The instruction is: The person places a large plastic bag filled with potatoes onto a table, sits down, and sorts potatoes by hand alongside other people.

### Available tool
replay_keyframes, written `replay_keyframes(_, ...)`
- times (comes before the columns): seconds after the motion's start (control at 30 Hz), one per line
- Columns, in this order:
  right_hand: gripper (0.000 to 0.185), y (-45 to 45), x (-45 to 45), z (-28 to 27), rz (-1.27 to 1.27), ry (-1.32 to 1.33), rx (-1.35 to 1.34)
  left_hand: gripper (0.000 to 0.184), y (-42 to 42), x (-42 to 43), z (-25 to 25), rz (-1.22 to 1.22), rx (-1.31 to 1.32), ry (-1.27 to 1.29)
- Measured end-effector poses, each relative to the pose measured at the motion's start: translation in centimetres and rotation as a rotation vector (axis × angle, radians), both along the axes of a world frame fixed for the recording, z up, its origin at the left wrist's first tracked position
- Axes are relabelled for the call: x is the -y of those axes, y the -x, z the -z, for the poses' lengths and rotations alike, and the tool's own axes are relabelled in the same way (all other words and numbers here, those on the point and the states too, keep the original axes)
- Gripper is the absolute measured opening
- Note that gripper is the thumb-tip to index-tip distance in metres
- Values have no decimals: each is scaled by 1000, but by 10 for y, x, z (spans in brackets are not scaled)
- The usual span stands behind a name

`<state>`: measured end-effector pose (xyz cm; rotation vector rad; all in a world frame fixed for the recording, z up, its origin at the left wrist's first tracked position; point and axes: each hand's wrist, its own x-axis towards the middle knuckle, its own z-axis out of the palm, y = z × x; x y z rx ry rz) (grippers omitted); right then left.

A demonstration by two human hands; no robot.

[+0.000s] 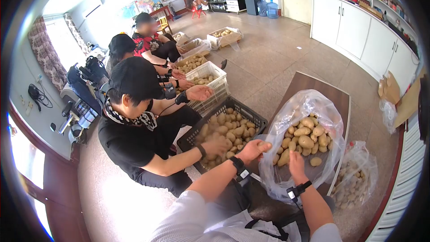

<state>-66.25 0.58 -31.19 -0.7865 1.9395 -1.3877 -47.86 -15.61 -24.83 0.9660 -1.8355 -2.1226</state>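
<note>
A clear plastic bag (272,181) lies wide open on a low brown table (309,81), with a heap of potatoes (306,141) inside. At the bag's left rim, my left hand (251,151) is closed, and a rounded tan end like a potato (265,146) shows at its fingertips. My right hand (297,165) reaches over the bag's near side, fingers pointing at the heap and close to the potatoes; its fingers are partly hidden. A black crate (261,125) of potatoes stands left of the table, where a co-worker's blurred hand (216,147) is among them.
Another plastic bag of small potatoes (354,177) rests on the floor at right. Co-workers sit in a row at left beside a white crate (217,71) and boxes (224,40) of potatoes. White cabinets (354,29) line the right wall.
</note>
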Motion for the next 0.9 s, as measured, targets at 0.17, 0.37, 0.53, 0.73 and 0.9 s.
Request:
replay_keyframes(0.17, 33, 46, -34, 2, 235, -256, -694, 45, -19, 35, 27, -338, 20, -94)
replay_keyframes(0.37, 57, 65, -64, 26, 56, -461, -858, 33, -59, 72, 55, -523, 141, -98)
replay_keyframes(0.53, 54, 57, -67, 12, 36, -478, -889, 28, -64, 85, 73, -668, 168, -246)
replay_keyframes(0.73, 45, 53, -72, 19, 66, -471, -934, 36, -70, 97, 94, -609, 177, -177)
replay_keyframes(0.9, 37, 46, -72, 21, 100, -503, -906, 27, -74, 106, 111, -632, 91, -75)
